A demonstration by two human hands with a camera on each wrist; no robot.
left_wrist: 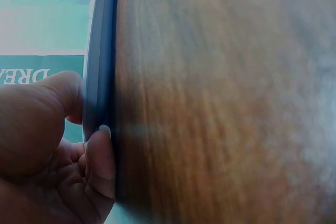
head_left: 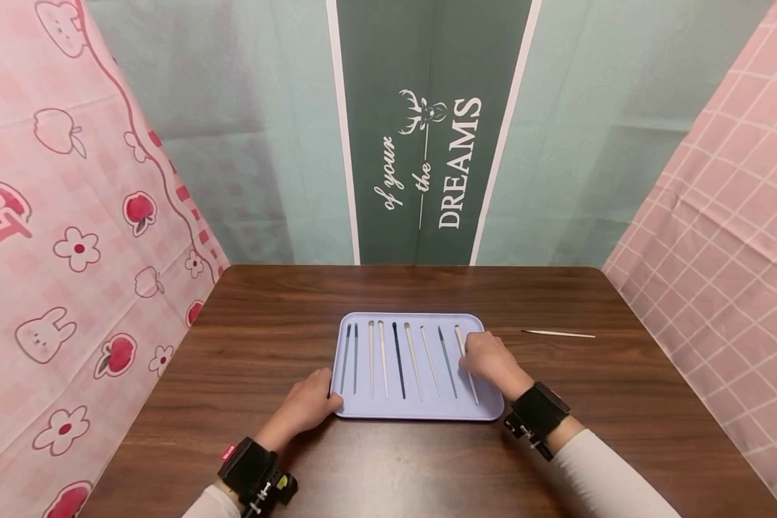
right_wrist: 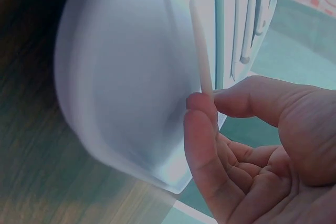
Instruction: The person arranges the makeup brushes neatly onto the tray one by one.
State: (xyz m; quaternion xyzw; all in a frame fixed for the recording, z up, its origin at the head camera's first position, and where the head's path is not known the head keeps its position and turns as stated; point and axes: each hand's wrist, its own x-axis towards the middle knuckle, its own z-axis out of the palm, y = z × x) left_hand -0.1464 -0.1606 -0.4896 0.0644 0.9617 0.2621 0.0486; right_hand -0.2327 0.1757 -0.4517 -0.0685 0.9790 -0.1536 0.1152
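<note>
A lavender tray (head_left: 421, 411) lies on the table, with several slim brushes laid side by side in it. Thumb and fingers of my left hand (head_left: 307, 404) pinch the tray's near left rim; the left wrist view shows the fingertips right at its outer side. Over the tray's right end, my right hand (head_left: 491, 358) pinches a white-handled brush (right_wrist: 200, 45) between thumb and index finger, the handle's end pointing toward me. Just left of it is a blue-grey brush (head_left: 447, 362). A black brush (head_left: 398, 360) lies mid-row among pale-handled ones.
Another pale brush (head_left: 560, 334) with a dark tip lies on the brown wooden table (head_left: 272, 302), right of the tray. A green curtain (head_left: 285, 144) hangs behind the table. Pink cloths stand along the left and right sides.
</note>
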